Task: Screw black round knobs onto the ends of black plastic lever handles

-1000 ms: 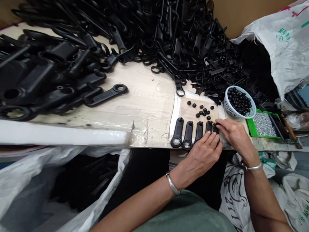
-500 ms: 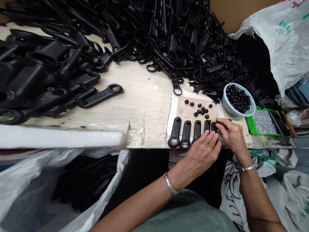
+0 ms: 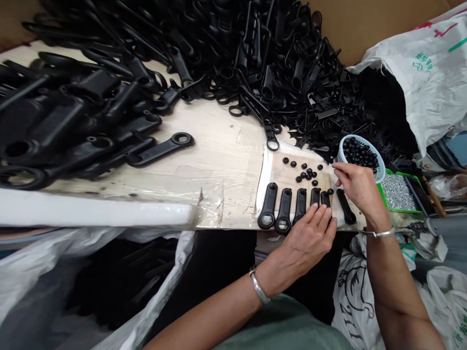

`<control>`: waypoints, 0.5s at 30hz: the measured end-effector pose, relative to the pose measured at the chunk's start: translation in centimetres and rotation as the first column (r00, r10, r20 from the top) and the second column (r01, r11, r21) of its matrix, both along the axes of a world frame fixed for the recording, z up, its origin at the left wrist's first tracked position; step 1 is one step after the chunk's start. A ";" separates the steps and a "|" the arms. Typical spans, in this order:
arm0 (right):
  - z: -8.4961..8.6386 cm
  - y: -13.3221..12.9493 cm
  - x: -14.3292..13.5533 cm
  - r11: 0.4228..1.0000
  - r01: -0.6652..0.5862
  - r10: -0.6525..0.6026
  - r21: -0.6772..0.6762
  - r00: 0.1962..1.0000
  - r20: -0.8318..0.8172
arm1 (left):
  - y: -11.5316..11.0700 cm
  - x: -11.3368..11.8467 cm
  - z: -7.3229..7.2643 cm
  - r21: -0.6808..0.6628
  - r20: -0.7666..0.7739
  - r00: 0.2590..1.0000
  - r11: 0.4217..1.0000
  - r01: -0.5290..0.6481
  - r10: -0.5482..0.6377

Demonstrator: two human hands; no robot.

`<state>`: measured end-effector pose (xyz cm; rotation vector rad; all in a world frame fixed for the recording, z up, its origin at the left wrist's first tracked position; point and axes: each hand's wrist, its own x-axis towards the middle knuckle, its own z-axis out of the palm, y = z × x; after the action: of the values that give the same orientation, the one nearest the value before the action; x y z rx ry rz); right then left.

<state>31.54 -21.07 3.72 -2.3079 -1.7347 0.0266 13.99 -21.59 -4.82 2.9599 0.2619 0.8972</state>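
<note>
Just beyond the right hand, a pale-blue basket holds round black knobs; right of it, a green tray holds silvery bits. Farther off, a white sack bears green characters too small to read. The left hand rests outstretched, unclenched, over the right end of a row of black, ring-ended arms. Right thumb and forefinger nearly meet; whether they grip anything, I cannot tell
</note>
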 end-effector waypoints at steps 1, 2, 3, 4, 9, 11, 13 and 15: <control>-0.2 0.8 -0.1 0.998 -0.015 0.019 -0.057 0.998 0.053 | 0.0 0.0 -0.1 0.007 -0.003 1.000 1.000 -0.002 0.002; -0.4 1.5 -0.3 0.994 -0.025 0.036 -0.106 0.993 0.110 | -0.1 0.0 -0.1 0.013 -0.007 1.000 1.000 0.000 0.000; -0.7 2.1 -0.4 0.989 -0.032 0.056 -0.145 0.985 0.165 | -0.1 0.1 -0.2 0.019 -0.013 1.000 1.000 0.003 -0.003; -1.0 2.6 -0.4 0.985 -0.038 0.074 -0.168 0.974 0.213 | -0.1 0.0 -0.2 0.022 -0.018 1.000 1.000 0.005 -0.005; -2.6 3.9 -0.1 0.984 -0.076 0.120 -0.160 0.951 0.285 | 0.1 -0.3 0.1 0.027 -0.001 1.000 1.000 0.004 -0.004; -2.7 3.9 0.1 0.986 -0.082 0.120 -0.146 0.954 0.276 | 0.3 -0.7 0.3 0.028 0.021 1.000 1.000 -0.007 0.007; -2.4 3.4 0.4 0.993 -0.081 0.099 -0.088 0.969 0.225 | 0.4 -1.0 0.3 0.026 0.049 0.998 0.999 -0.035 0.034; -1.8 2.4 0.4 0.997 -0.062 0.061 0.038 0.997 0.044 | 0.4 -1.2 0.1 0.026 0.069 0.995 0.997 -0.077 0.076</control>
<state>31.94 -18.72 1.92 -2.2424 -1.8097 -0.0452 12.80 -21.14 -4.69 2.9571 0.3650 1.0160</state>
